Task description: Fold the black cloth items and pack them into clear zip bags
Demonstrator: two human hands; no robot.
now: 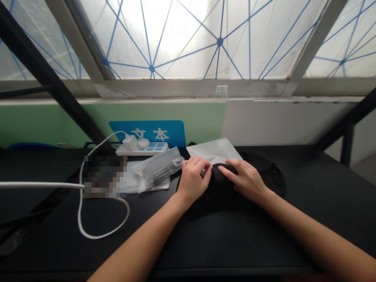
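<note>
The left hand [193, 181] is curled, pinching the far edge of a soft black fabric bundle [229, 197] on the dark table [44, 243]. The open right hand [245, 180] lies flat on the bundle, apparently pinning it steady.

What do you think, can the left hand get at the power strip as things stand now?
Probably yes. The left hand rests on the black cloth, and the power strip lies just beyond the clear plastic bag, which is flat and hardly blocks the way.
</note>
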